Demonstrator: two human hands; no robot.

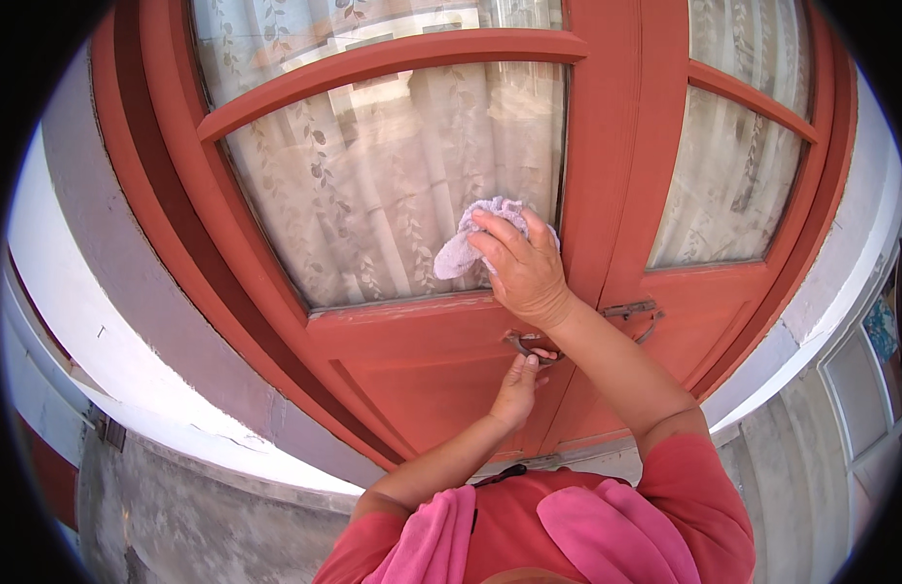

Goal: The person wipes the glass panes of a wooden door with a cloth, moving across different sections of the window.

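My right hand [527, 266] presses a crumpled pale lilac cloth [458, 255] to the lower right part of a glass pane [378, 190]. The pane sits in the left leaf of a red wooden double door [422, 358]. Below it, my left hand [522, 383] has its fingers hooked around a dark metal pull handle [520, 343] on the same leaf. My right forearm crosses in front of the meeting edge of the two leaves. Behind the glass hangs a sheer curtain [334, 197] with a leaf pattern.
The right leaf carries a metal slide bolt [627, 309] and a second pull handle [649, 327]. A white and grey wall [152, 292] flanks the frame. Grey concrete ground [217, 511] lies at the lower left. A pink towel [611, 525] hangs over my shoulders.
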